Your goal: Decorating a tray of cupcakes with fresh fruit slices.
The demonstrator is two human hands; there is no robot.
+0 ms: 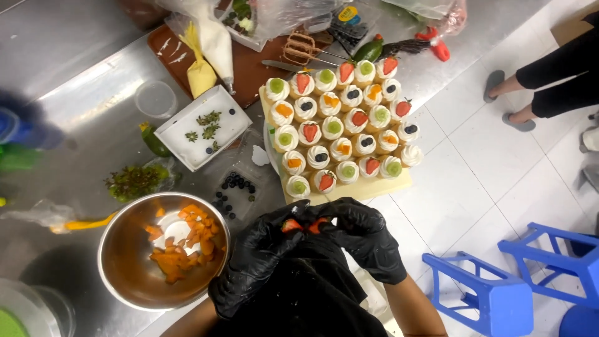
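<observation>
Both my hands wear black gloves and meet just below a board of small cream-topped cakes [340, 128]. My left hand [259, 256] pinches a red strawberry piece [291, 225]. My right hand [362, 234] pinches a second strawberry piece [316, 224] right beside it. The cakes stand in rows on a pale square board [374, 186], each topped with strawberry, kiwi, orange fruit or a blueberry. The nearest cake row is a short way above my fingertips.
A steel bowl [128, 249] with orange fruit pieces sits left of my hands. Blueberries [234, 190] lie in a clear tray, a white tray [203, 128] holds green strawberry tops, and piping bags [209, 53] lie behind. Blue stools [499, 293] stand right; another person's legs [549, 81] are far right.
</observation>
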